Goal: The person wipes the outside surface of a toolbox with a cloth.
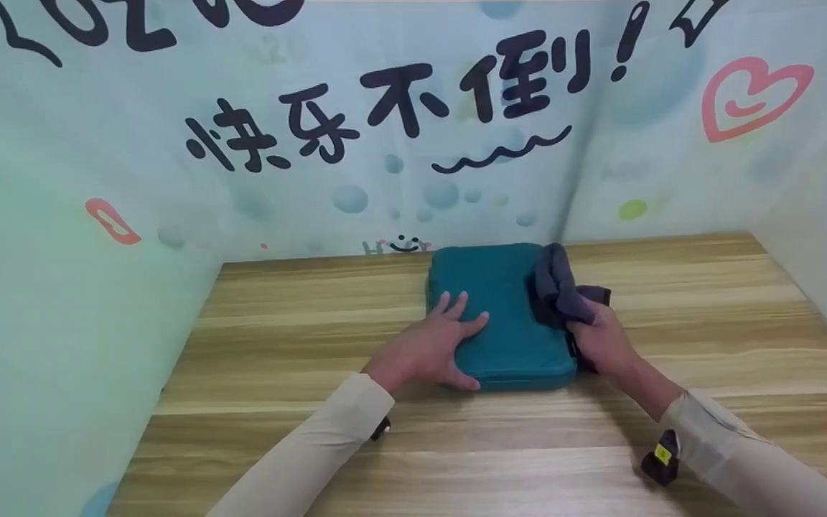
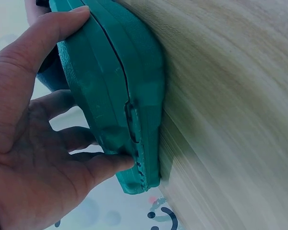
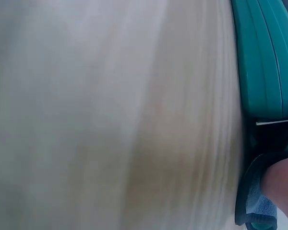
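Note:
A teal hard case (image 1: 500, 316) lies flat on the table, its lid down. My left hand (image 1: 431, 348) rests at its left side with fingers spread, some over the lid and the thumb at the front corner. In the left wrist view, the fingers of the left hand (image 2: 48, 148) reach along the case side (image 2: 110, 86), beside a seam and hinge-like notches. My right hand (image 1: 606, 341) grips a bunched dark grey cloth (image 1: 561, 283) against the right edge of the case. In the right wrist view, part of the cloth (image 3: 261, 201) shows beside the thumb.
The wood-grain table (image 1: 298, 323) extends on both sides of the case. Behind it hangs a pale printed backdrop (image 1: 385, 179) with dark lettering, and pale walls flank the table. A small black device (image 1: 661, 459) with a yellow label is at the right wrist.

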{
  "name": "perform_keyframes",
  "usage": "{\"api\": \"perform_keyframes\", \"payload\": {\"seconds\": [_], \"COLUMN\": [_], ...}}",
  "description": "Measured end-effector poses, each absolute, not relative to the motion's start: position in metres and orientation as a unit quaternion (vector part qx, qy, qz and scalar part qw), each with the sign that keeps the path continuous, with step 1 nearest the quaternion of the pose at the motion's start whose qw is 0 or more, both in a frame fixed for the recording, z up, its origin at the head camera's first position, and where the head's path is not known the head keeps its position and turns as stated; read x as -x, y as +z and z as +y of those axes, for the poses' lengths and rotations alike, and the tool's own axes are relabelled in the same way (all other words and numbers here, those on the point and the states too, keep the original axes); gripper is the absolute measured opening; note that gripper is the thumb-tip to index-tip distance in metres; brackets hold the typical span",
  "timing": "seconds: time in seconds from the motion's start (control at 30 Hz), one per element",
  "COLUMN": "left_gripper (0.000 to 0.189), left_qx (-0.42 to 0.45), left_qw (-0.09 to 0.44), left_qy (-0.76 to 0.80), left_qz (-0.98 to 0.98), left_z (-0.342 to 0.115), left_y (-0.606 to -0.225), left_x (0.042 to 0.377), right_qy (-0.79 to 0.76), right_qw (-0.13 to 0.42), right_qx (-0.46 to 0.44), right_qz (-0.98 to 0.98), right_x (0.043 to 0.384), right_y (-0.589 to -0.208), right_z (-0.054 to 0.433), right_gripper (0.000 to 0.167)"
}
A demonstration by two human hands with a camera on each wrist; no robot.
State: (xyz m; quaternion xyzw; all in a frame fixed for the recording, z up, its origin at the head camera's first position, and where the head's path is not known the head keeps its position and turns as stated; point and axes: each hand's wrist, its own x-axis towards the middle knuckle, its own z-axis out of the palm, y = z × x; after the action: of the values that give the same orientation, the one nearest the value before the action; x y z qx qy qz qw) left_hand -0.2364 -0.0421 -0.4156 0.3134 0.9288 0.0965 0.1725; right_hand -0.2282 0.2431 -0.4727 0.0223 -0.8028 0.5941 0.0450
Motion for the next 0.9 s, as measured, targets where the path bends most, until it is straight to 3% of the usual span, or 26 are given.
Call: {"api": "perform_keyframes", "payload": {"seconds": [0.9], "left_gripper": [0.102], "left_qx": [-0.314], "left_qw": [0.174], "left_qy": [0.113], "left_qz": [0.926], "left_z": [-0.043], "left_y": [-0.417], "left_x": [0.236], "right_qy": [0.606], "right_qw": [0.053], "right_qx": [0.016], "right_qz": [-0.794], "right_x": [0.152], "right_y": [-0.472], "right_z": [0.227], "right_gripper": [0.051]}}
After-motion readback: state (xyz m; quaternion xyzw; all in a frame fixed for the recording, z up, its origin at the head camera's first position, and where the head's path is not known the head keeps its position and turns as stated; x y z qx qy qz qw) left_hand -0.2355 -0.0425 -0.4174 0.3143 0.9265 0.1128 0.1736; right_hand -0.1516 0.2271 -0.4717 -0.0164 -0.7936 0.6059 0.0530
